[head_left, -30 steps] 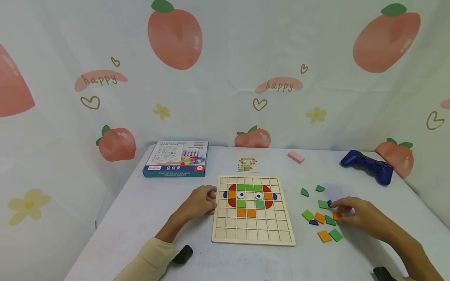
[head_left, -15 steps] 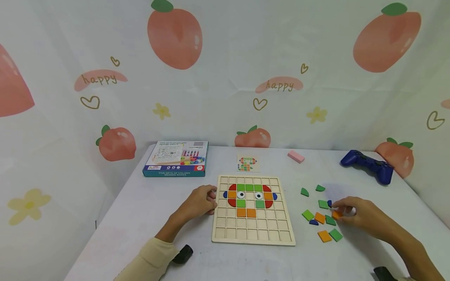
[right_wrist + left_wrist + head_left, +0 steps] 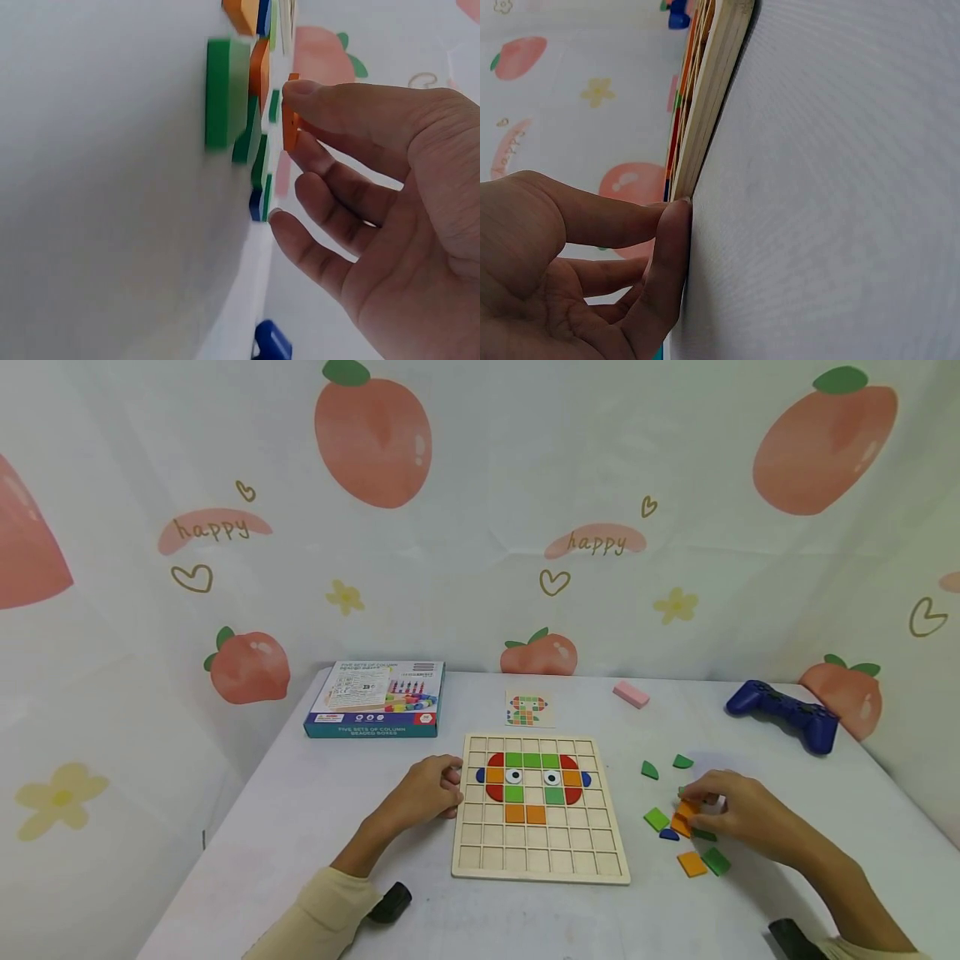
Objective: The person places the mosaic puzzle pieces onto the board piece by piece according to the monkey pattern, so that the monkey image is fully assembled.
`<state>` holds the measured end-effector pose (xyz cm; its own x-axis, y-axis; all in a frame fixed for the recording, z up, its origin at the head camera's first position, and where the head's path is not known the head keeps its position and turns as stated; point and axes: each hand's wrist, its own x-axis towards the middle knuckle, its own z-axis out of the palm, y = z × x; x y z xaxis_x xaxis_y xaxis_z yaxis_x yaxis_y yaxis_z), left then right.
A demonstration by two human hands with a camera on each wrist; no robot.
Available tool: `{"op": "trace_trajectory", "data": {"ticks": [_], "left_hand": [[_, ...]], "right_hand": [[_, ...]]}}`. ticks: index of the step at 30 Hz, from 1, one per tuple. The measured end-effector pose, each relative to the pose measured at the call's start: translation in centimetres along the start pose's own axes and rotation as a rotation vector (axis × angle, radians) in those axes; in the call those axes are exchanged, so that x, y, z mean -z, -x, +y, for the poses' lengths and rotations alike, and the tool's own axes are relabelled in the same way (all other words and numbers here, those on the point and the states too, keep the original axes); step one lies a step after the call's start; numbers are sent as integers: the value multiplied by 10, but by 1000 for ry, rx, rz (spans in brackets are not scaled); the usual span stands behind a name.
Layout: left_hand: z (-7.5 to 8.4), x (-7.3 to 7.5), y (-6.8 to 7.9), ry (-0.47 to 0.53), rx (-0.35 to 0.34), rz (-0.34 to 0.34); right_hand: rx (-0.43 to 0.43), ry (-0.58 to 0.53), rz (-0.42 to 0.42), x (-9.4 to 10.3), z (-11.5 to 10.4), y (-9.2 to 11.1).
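Note:
My left hand point(image 3: 426, 793) pinches the left edge of a wooden grid board point(image 3: 540, 860). In the left wrist view the board point(image 3: 712, 97) is seen edge-on, with thumb and forefinger at its end. Red, green, orange and blue tiles and two eye tiles lie in the upper cells, two orange squares just below. My right hand point(image 3: 750, 814) pinches an orange square tile point(image 3: 291, 120) between thumb and fingers, raised off the table. Under and around it lie loose tiles: a green square point(image 3: 657, 819), an orange square point(image 3: 692, 865) and a blue half-round point(image 3: 670, 835). Some are partly hidden by the hand.
Behind the board lies a pattern card point(image 3: 528, 709). A boxed set point(image 3: 375, 700) stands at the back left. A pink block point(image 3: 632, 695) and a blue game controller point(image 3: 783, 716) are at the back right. Two green quarter-rounds lie behind the right hand.
My right hand has lifted the orange square tile and moved left with it, over the other loose tiles. My left hand and the board have stayed put.

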<state>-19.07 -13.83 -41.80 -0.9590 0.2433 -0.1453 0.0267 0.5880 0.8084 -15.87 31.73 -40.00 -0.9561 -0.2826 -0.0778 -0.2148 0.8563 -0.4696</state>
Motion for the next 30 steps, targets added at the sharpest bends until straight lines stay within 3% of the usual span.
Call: {"op": "trace_trajectory", "data": {"ticks": [18,30], "left_hand": [[-2,0,0,3,-5,4],[-2,0,0,8,-11,0]], "right_hand": [[173,-53,-9,-20,-49,-26],[192,-65,-93,-40,-80,-45]]}}
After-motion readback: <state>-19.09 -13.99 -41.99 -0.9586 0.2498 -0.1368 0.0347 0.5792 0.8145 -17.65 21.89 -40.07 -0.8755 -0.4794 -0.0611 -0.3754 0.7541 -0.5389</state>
